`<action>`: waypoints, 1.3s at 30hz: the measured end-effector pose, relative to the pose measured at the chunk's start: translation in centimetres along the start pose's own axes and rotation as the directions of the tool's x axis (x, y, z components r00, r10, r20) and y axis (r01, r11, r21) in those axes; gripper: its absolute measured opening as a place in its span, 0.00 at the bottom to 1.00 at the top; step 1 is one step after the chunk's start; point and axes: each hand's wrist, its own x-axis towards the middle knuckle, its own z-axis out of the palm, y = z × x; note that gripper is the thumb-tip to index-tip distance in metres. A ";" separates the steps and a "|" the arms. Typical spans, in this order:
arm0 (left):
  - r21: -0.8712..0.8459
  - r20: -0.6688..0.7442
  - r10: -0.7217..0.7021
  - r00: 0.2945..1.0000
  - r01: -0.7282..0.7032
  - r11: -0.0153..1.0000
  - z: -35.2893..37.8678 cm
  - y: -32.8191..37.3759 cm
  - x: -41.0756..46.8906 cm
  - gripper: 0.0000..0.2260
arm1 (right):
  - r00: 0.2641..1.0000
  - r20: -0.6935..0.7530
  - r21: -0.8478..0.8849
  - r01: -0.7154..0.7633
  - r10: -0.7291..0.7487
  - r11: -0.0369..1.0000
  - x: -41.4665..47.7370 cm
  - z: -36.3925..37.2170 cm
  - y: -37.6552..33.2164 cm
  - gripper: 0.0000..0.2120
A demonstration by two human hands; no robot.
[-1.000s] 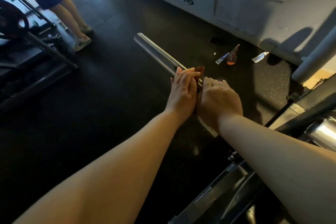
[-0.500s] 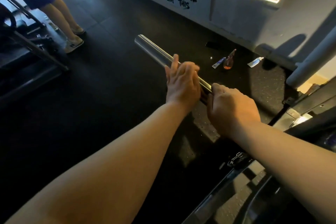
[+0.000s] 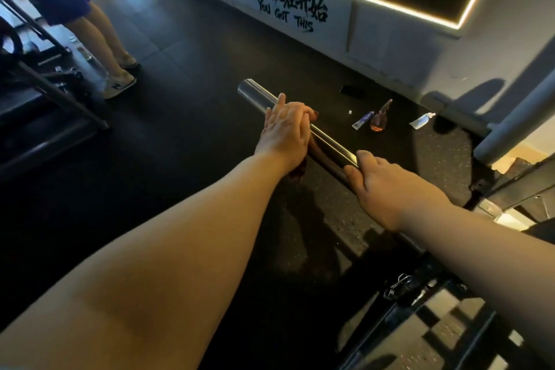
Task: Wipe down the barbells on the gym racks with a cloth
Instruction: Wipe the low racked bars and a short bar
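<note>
Since the earlier frames the left hand point(image 3: 285, 129) has travelled outward along the barbell point(image 3: 330, 146), and the two hands, previously touching, now sit well apart. The left hand lies near the barbell's free end, fingers curled over the top of the polished sleeve and thumb raised on the near side. It presses a dark red cloth point(image 3: 301, 166) round the metal. Only the cloth's edges show, one below the wrist and one past the fingertips.

The right hand point(image 3: 387, 186) is closed round the barbell further in, thumb on the near side. In the inspector's judgement this grip steadies the bar and stops the sleeve turning while the cloth is drawn along it. The barbell's inner run is hidden beneath the right forearm.

Wiping appears to be under way on this sleeve. A short stretch beyond the left hand, up to the free end, is not yet covered.

On the floor point(image 3: 180, 159) beyond the barbell stand a small bottle point(image 3: 380, 120) and a tube point(image 3: 362, 121), possibly cleaning supplies. A bystander's legs point(image 3: 111, 48) are well clear of the free end.
</note>
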 end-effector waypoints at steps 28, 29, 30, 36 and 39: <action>0.120 -0.011 0.220 0.975 -0.217 0.969 -1.3 -5.0 2.0 0.11 | 0.985 -0.133 -0.034 0.107 -0.111 0.994 4.4 0.6 -2.9 0.20; 0.109 -0.015 0.185 0.983 -0.182 0.977 -2.0 -5.8 3.0 0.11 | 0.985 -0.131 -0.030 0.110 -0.113 0.993 4.3 0.6 -2.9 0.20; 0.104 -0.024 0.145 0.989 -0.141 0.985 -2.7 -6.6 4.1 0.12 | 0.984 -0.129 -0.030 0.116 -0.119 0.993 4.3 0.6 -2.9 0.21; -0.018 -0.142 -0.187 0.972 0.186 0.982 -5.0 -7.9 9.1 0.11 | 0.984 -0.115 -0.025 0.137 -0.139 0.990 4.4 0.5 -2.7 0.19; 0.032 -0.160 -0.140 0.977 0.147 0.989 -2.5 -6.1 6.9 0.12 | 0.983 -0.120 -0.036 0.137 -0.141 0.990 4.3 0.6 -2.8 0.20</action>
